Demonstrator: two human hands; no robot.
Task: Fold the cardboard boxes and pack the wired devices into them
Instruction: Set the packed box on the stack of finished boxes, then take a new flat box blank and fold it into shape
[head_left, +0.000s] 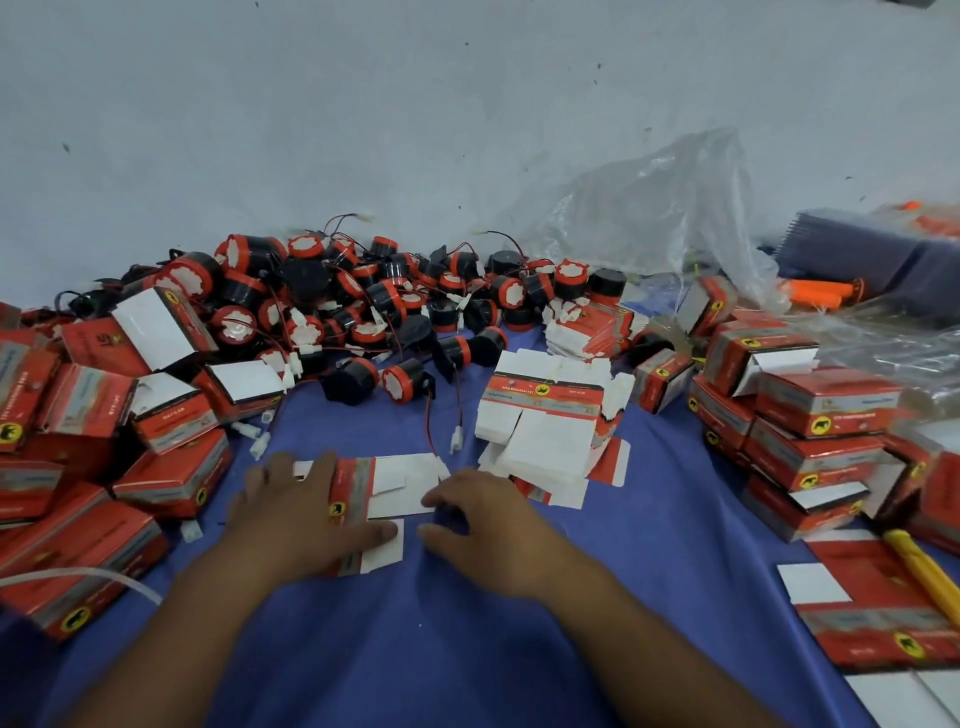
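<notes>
Blue cloth (519, 649) covers the work surface, which runs back to a pale, scuffed wall. At the centre of the cloth, close to the person, lies a flat cardboard box blank (395, 486). It is still unfolded, with red printed panels, a yellow round logo and white flaps facing up.

The left hand (296, 512) lies palm down on the blank's left part, with fingers straight and spread and the thumb reaching across a lower white flap. The right hand (480, 519) sits at the blank's right edge with its fingers curled towards it. I cannot tell whether it pinches the card.

Behind the blank is a heap of round black-and-red wired devices (363, 306) with thin leads and white connectors. A stack of flat blanks (545, 415) lies to the right of centre. Folded boxes are piled at the left (171, 415) and stacked at the right (821, 415). A crumpled clear plastic bag (649, 208) stands against the wall, and a yellow-handled tool (919, 571) lies at the far right.
</notes>
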